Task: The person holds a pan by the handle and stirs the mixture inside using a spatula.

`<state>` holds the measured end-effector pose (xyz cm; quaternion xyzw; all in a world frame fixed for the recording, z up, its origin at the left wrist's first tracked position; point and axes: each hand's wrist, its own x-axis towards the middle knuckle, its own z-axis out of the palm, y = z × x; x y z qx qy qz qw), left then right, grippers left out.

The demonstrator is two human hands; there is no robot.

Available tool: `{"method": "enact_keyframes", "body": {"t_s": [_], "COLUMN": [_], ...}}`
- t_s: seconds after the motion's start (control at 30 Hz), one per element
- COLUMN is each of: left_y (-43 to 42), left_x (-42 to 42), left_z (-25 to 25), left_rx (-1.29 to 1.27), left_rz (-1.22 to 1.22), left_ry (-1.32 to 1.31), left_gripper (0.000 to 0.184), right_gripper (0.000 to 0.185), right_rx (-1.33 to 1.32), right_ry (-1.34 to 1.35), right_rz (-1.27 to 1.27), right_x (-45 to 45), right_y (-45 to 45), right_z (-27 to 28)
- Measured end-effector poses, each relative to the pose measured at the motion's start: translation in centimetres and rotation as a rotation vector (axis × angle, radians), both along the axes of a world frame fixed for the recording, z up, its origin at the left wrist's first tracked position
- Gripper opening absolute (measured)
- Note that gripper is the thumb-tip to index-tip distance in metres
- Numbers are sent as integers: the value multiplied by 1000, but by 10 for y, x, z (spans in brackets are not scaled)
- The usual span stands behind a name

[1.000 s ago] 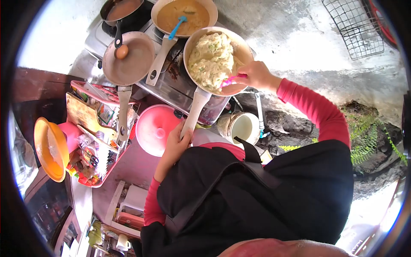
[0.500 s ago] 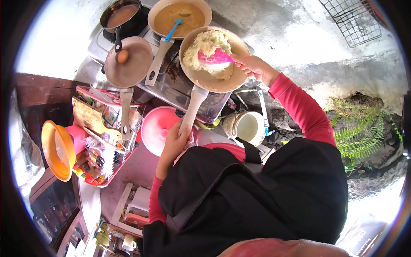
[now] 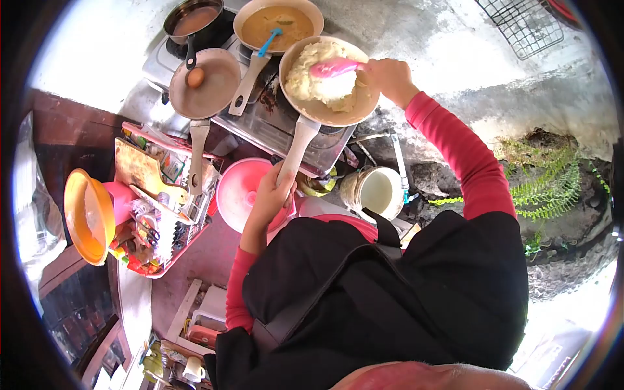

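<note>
My left hand [image 3: 274,194] is wrapped round the pale handle of a frying pan [image 3: 305,114], which sits over the stove's near right side. Inside the pan lies a thick, pale yellow-white mash [image 3: 311,77]. My right hand [image 3: 389,79] grips the end of a pink spatula [image 3: 335,67] at the pan's right rim. The spatula's head rests on the mash. Just left of this pan, another pan [image 3: 286,9] holds an orange-brown sauce, with a blue utensil [image 3: 269,41] lying in it.
Further left are a pan [image 3: 220,67] with a brown egg [image 3: 195,78] and a dark saucepan [image 3: 196,19]. A dish rack [image 3: 170,261] and orange bowl [image 3: 78,214] stand at left. Below the stove [image 3: 266,138] are a pink lid [image 3: 244,188] and a bucket [image 3: 354,192].
My right hand has shifted slightly up and right with the spatula, its back now turned more upward. The mash has been pushed about in the pan. The whole view has shifted a little.
</note>
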<state>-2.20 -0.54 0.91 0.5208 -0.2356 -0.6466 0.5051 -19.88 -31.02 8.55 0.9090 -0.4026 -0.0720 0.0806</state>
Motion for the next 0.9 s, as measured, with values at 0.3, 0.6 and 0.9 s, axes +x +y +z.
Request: {"method": "enact_keyframes", "body": {"t_s": [0.3,0.6,0.9], "left_y": [1,1,2], "left_x": [-1,-1,0], "left_z": [-9,-17,-15], "left_rx": [-35,-67,-48], "left_rz": [7,8,1], "left_ry": [43,76,78], "left_gripper": [30,26,33], "right_gripper": [66,56,75], "right_rx": [529,1069,392], "right_ry": [-31,-177,222], "right_rz": [-224,-740,-157], "right_x": [-34,-41,-11], "right_y": [-28,7,-3], "right_z": [-13,57,22]}}
